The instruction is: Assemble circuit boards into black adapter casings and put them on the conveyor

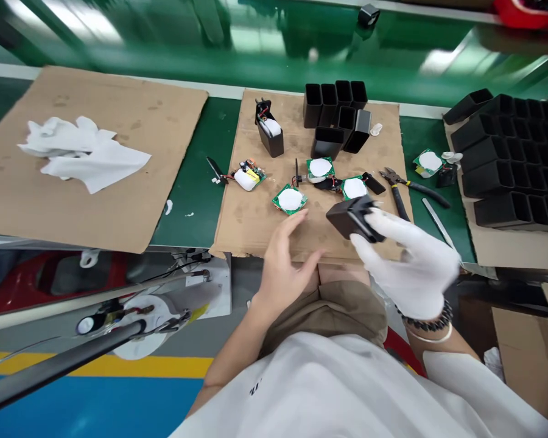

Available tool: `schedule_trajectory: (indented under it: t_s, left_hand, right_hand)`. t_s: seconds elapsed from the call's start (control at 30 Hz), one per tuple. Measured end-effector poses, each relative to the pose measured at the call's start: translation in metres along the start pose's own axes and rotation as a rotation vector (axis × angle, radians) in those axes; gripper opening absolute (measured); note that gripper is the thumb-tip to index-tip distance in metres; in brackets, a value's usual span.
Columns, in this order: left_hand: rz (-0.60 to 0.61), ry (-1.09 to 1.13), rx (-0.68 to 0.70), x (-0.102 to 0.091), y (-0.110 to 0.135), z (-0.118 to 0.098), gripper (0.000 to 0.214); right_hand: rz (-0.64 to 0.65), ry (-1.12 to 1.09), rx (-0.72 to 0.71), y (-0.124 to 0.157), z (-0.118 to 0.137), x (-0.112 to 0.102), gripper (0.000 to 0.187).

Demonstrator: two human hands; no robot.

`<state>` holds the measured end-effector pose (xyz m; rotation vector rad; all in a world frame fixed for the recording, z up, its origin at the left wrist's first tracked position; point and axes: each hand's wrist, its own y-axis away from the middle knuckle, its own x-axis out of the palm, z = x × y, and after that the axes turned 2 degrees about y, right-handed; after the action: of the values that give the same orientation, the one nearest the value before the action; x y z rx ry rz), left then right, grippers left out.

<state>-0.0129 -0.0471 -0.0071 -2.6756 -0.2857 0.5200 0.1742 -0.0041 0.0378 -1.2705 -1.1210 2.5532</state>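
Note:
My right hand [411, 258], in a white glove, grips a black plastic housing [349, 217] tilted over the near edge of a cardboard mat [251, 219]. My bare left hand [283, 264] hovers open just below a green circuit board with a white round pad [290, 199], fingers pointing toward it. Two more such boards [320, 168] [354, 187] lie beyond, joined by black parts and wires. Another board with a white block [248, 176] lies to the left.
Empty black housings [338, 115] stand grouped at the mat's far side, one holding an assembly [269, 131]. Cutting pliers [404, 188] lie right of the boards. Stacked black housings [511, 158] fill the right. White cloths [80, 152] rest on the left cardboard [27, 201].

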Motion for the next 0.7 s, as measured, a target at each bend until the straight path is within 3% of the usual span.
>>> schedule_trajectory:
  t_s: [0.13, 0.23, 0.4, 0.5, 0.6, 0.7]
  left_hand:
    - [-0.152, -0.076, -0.006, -0.022, 0.015, 0.005, 0.058]
    - [-0.168, -0.082, -0.038, -0.024, 0.017, 0.008, 0.048]
    - [-0.153, -0.007, 0.002, -0.016, 0.014, 0.006, 0.041]
    - [-0.094, 0.045, 0.012, -0.006, 0.009, 0.000, 0.044]
    - [0.055, 0.081, 0.036, 0.007, -0.003, -0.005, 0.055]
    - [0.142, 0.064, 0.089, 0.020, -0.017, -0.006, 0.060]
  right_hand:
    - [0.150, -0.006, -0.048, 0.000, -0.006, 0.008, 0.027]
    - [0.171, -0.038, -0.100, -0.003, -0.006, 0.002, 0.028]
    - [0.179, 0.003, 0.049, -0.002, 0.003, -0.018, 0.038]
    - [0.144, -0.056, 0.037, 0.010, -0.001, -0.001, 0.035]
    - [0.200, -0.172, 0.045, 0.019, -0.009, 0.015, 0.038]
    - [0.279, -0.293, 0.061, 0.021, -0.015, 0.013, 0.049]
